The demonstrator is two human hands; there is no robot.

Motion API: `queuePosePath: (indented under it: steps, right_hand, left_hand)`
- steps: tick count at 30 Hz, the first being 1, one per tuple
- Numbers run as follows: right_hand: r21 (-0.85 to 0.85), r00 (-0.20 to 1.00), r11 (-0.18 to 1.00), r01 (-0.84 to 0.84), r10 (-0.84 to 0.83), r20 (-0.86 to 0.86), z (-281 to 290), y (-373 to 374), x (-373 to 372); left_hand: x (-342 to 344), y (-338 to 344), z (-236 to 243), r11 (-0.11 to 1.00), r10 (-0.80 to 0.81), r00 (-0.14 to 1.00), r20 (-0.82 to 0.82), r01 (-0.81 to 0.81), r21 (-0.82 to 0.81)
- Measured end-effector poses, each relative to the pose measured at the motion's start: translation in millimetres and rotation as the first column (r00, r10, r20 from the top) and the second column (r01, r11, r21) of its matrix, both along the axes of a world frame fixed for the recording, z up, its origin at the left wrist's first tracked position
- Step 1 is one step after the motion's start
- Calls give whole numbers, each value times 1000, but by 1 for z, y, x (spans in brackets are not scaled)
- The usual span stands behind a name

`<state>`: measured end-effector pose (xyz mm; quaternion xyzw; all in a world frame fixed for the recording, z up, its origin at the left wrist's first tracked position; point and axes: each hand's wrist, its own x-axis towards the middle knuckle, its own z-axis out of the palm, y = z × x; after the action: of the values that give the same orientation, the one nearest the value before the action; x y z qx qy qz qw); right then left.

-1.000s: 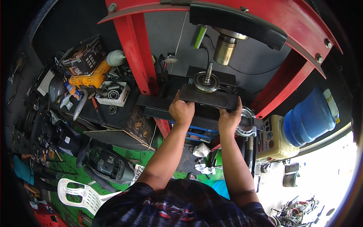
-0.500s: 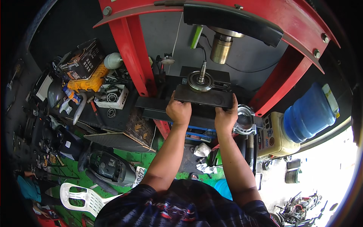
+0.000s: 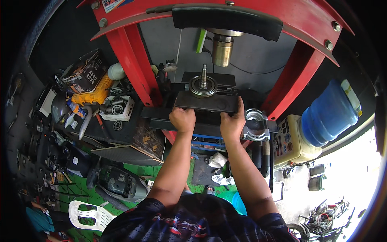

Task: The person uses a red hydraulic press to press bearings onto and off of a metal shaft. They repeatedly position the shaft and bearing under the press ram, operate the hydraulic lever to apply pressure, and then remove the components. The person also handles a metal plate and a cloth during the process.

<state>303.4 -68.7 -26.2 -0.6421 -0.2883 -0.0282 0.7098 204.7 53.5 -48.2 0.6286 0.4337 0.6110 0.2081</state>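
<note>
My left hand [image 3: 182, 119] is closed on the left front of a black steel plate [image 3: 203, 102], and my right hand [image 3: 231, 121] grips its right end. Just behind the plate a round bearing with an upright stepped shaft [image 3: 203, 86] rests on the dark blocks of a red press frame [image 3: 298, 68]. Above and slightly right of the shaft hangs the press's brass-coloured cylinder ram [image 3: 222, 54], apart from it. A silver clamp-like ring [image 3: 254, 123] sits right of my right hand.
A cluttered bench [image 3: 143, 143] at left holds boxes, a yellow case [image 3: 92, 97] and tools. At right are a blue water jug [image 3: 326, 113] and a cream container [image 3: 288, 141]. Behind me are a scooter [image 3: 117, 183], a white chair [image 3: 90, 215] and another person [image 3: 40, 218] at lower left.
The plate, shaft and both hands have shifted left in the picture, along with the press and surroundings, as the view moved. The plate stays in both hands.
</note>
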Motion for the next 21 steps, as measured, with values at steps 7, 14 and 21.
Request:
queuePosePath:
  steps: [7, 14, 21]
  right_hand:
    - [-176, 992, 977, -117, 123, 20, -7, -16, 12]
    - [-200, 964, 945, -258, 238, -120, 11, -33, 13]
    - [-390, 941, 890, -234, 309, 139, 72, -18, 85]
  left_hand:
    - [-2, 3, -13, 999, 22, 998, -61, -24, -43]
    - [1, 2, -13, 998, 37, 998, -51, -39, -55]
    - [-21, -1, 1, 980, -196, 974, -118, 192, -47]
